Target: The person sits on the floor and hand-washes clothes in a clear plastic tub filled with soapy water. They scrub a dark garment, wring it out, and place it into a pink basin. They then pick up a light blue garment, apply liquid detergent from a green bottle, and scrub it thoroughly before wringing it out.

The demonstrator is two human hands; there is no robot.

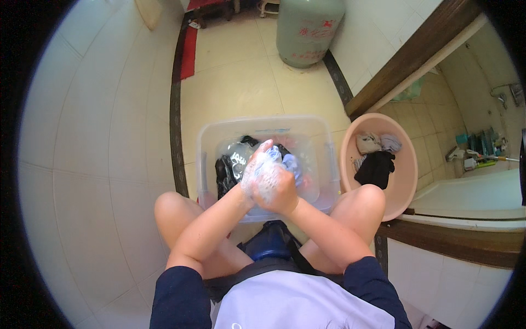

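My left hand and my right hand are pressed together over a clear plastic tub, both coated in white suds. Between them is a bunched, wet light-blue cloth, part of it hanging out beyond the right hand's fingers. Foam hides most of the left hand's fingers, which are closed around the cloth. The right hand is curled into a fist against it. Below, dark wet clothes lie in the tub's water, mostly left of my hands, with something pinkish at the far side.
A pink basin holding a black garment and light-coloured cloths stands right of the tub. A grey-green gas cylinder stands on the tiled floor ahead. Tiled walls flank both sides; a doorway with a brown frame opens at right.
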